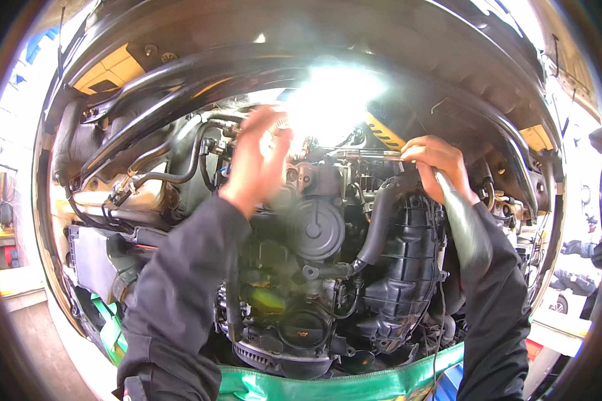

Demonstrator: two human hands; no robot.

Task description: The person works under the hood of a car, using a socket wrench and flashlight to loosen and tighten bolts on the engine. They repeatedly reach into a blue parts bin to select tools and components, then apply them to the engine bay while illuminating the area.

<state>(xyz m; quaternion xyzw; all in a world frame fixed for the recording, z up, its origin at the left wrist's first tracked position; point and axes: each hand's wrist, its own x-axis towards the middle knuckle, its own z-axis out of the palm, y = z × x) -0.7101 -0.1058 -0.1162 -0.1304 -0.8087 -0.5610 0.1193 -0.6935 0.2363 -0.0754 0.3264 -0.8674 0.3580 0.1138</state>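
My right hand (pixel 438 164) is closed at the upper right of the engine, its fingers pinched on the end of a slim metal rod (pixel 368 154), which points left over the rear of the engine. From under that hand a grey tapered piece (pixel 467 230) runs down over my forearm; I cannot tell what it is. Raised at the back left of the engine, my left hand (pixel 257 160) is smeared by motion, and what its fingers do is unclear. Between the hands glares a work lamp (pixel 334 100), with a yellow and black striped body (pixel 383 132) beside my right hand.
Below lies the car engine with a round black cover (pixel 316 228), a ribbed black intake manifold (pixel 401 267) and a thick hose (pixel 378 224). The raised bonnet (pixel 408 40) arches overhead. A green cover (pixel 294 382) drapes the front edge. A thin cable (pixel 441 321) hangs at right.
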